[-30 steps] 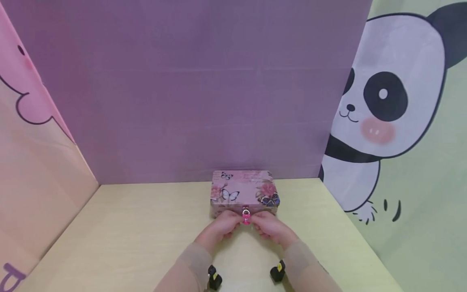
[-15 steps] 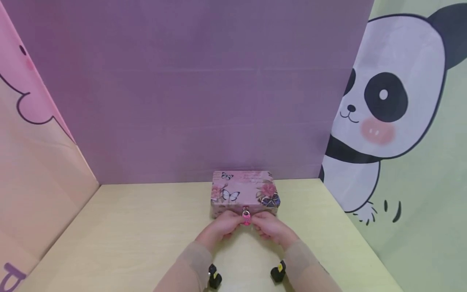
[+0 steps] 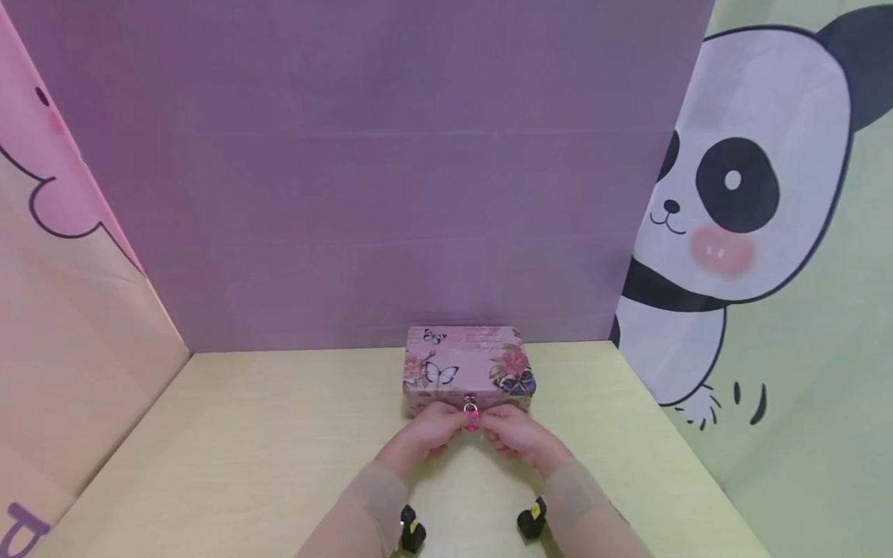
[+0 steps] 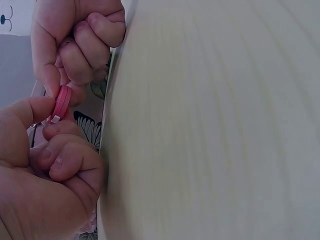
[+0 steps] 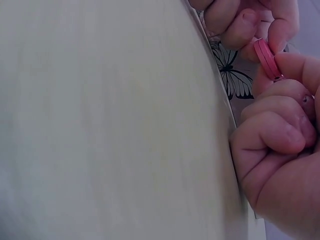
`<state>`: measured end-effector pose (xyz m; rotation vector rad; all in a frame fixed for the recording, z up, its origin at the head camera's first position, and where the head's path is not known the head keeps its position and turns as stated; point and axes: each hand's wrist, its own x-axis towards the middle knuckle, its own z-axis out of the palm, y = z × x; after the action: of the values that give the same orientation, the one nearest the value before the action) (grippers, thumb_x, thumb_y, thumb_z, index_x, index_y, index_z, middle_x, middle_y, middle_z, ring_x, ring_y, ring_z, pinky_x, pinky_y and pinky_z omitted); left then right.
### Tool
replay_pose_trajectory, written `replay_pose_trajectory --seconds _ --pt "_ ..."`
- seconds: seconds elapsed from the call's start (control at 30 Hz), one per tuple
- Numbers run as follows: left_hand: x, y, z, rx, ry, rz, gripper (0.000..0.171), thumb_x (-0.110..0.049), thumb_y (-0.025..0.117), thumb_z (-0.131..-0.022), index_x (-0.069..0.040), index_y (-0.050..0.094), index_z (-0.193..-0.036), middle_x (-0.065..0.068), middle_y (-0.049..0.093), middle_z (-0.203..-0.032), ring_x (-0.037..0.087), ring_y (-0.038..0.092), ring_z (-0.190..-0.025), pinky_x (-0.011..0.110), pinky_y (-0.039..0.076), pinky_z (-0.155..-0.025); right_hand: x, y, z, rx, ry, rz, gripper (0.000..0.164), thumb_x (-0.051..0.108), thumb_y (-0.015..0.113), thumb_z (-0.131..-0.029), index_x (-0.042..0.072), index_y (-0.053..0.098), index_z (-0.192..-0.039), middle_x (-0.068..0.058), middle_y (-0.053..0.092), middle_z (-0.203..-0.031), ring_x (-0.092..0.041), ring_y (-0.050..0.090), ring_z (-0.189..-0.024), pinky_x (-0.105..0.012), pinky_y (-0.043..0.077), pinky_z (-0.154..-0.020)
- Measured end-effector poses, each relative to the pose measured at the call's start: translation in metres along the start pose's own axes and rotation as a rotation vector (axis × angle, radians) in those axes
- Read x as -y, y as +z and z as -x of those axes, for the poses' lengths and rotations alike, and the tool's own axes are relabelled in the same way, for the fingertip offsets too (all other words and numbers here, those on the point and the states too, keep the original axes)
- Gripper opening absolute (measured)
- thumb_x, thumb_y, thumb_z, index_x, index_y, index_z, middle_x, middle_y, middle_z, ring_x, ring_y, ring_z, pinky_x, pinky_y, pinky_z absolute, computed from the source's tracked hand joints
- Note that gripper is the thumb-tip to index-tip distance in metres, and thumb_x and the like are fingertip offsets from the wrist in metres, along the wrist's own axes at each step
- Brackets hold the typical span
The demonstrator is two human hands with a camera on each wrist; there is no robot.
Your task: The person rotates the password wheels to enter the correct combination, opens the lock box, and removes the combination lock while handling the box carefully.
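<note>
A small pink padlock (image 3: 472, 421) hangs by its metal shackle at the front of a pink tin box (image 3: 463, 356) printed with flowers and butterflies. From the left side, my left hand (image 3: 432, 428) pinches the padlock between thumb and forefinger. My right hand (image 3: 515, 432) pinches its opposite side in the same way. Close up in the left wrist view, the padlock (image 4: 61, 102) sits edge-on between the fingertips of both hands. The other fingers of each hand are curled in beneath. Fingers partly cover the padlock (image 5: 267, 59) in the right wrist view. The lid lies down on the box.
The box stands at the back of a pale wooden table (image 3: 279, 449), against a purple wall (image 3: 377, 178). A panda-printed panel (image 3: 767, 232) flanks the right side, a pink and peach one (image 3: 77, 325) the left. Black wrist-worn pieces (image 3: 532, 521) show beneath the forearms.
The left fingertips cover slightly more of the padlock's face than a second ago, and the padlock sits a touch lower. Box and arms have stayed almost still.
</note>
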<state>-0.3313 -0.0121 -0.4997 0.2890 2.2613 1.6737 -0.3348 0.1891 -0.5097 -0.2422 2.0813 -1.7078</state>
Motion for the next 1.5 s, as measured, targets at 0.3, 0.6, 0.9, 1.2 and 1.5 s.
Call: replay_pose_trajectory --seconds 0.3,0.6,0.9,1.2,1.5 --pt "0.0018 0.0021 -0.0027 -0.005 0.009 0.017 0.026 -0.028 0.069 -0.095 -0.003 0.074 -0.089 -0.008 0.035 -0.054 0.008 0.028 -0.041 0.024 0.023 -0.038 -0.0003 -0.0003 0.0000 -0.001 0.009 -0.002 0.032 0.027 0.059 -0.103 -0.004 0.067 -0.102 0.004 0.036 -0.062 -0.009 0.028 -0.048 -0.023 0.023 -0.043" --pt "0.0013 0.0022 -0.0022 -0.017 -0.040 0.063 0.028 -0.030 0.069 -0.093 -0.004 0.068 -0.082 -0.005 0.038 -0.057 0.009 0.027 -0.043 0.025 0.023 -0.040 -0.0019 -0.0014 0.0003 -0.011 0.014 -0.002 0.026 0.026 0.059 -0.103 0.002 0.063 -0.091 0.005 0.037 -0.062 -0.009 0.029 -0.049 -0.023 0.025 -0.044" --pt "0.0024 -0.0042 -0.0067 -0.046 -0.129 0.112 0.026 -0.025 0.062 -0.091 -0.009 0.052 -0.074 0.000 0.041 -0.062 0.013 0.029 -0.047 0.027 0.023 -0.044 -0.0001 -0.0023 0.0015 -0.024 0.021 0.023 0.029 0.021 0.058 -0.102 0.010 0.048 -0.077 0.003 0.037 -0.063 -0.010 0.030 -0.050 -0.024 0.025 -0.045" --pt "0.0014 -0.0031 -0.0054 -0.011 -0.103 0.087 0.028 -0.026 0.066 -0.093 -0.007 0.054 -0.075 -0.002 0.040 -0.060 0.012 0.029 -0.045 0.026 0.023 -0.042 -0.0013 -0.0025 0.0006 -0.018 0.016 0.011 0.029 0.020 0.059 -0.101 0.010 0.047 -0.077 0.003 0.036 -0.063 -0.011 0.029 -0.050 -0.024 0.025 -0.045" --pt "0.0030 -0.0003 -0.0045 0.008 -0.087 0.062 0.025 -0.030 0.066 -0.093 -0.007 0.073 -0.086 -0.005 0.041 -0.060 0.010 0.030 -0.046 0.026 0.024 -0.042 0.0017 0.0009 0.0003 -0.005 0.012 0.012 0.024 0.022 0.058 -0.102 0.004 0.056 -0.086 0.004 0.036 -0.064 -0.010 0.029 -0.050 -0.023 0.025 -0.045"
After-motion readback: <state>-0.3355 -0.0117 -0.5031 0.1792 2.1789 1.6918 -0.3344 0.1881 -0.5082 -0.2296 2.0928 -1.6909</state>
